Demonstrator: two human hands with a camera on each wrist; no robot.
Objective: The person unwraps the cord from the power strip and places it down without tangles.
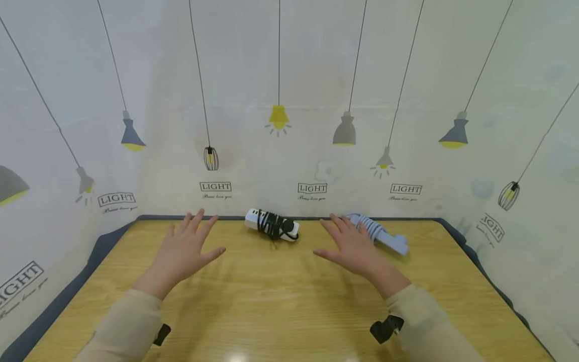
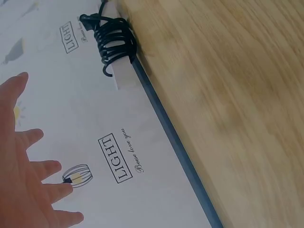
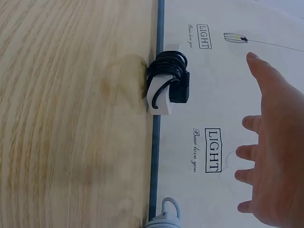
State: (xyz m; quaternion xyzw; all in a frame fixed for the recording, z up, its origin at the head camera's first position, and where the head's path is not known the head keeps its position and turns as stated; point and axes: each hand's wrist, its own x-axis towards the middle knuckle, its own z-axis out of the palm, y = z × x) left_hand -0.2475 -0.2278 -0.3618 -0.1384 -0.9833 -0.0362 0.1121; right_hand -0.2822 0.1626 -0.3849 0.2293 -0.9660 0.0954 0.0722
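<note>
A white power strip [image 1: 251, 219] with its black cord [image 1: 272, 224] wound round it lies at the table's far edge, between the two hands. Its black plug [image 3: 179, 90] shows in the right wrist view. My left hand [image 1: 187, 249] is held over the table to the left of the strip, fingers spread and holding nothing. To the strip's right, my right hand [image 1: 355, 246] is likewise spread with nothing in it. Beyond that hand lies a light blue power strip [image 1: 393, 242] wrapped in its own cord, partly hidden by the fingers in the head view.
The wooden table [image 1: 271, 311] has a dark blue border [image 2: 171, 128] along its edge. A pale wall covering [image 1: 280, 161] printed with hanging lamps and the word LIGHT rises behind and on both sides. Black wrist mounts [image 1: 386, 329] show under the sleeves.
</note>
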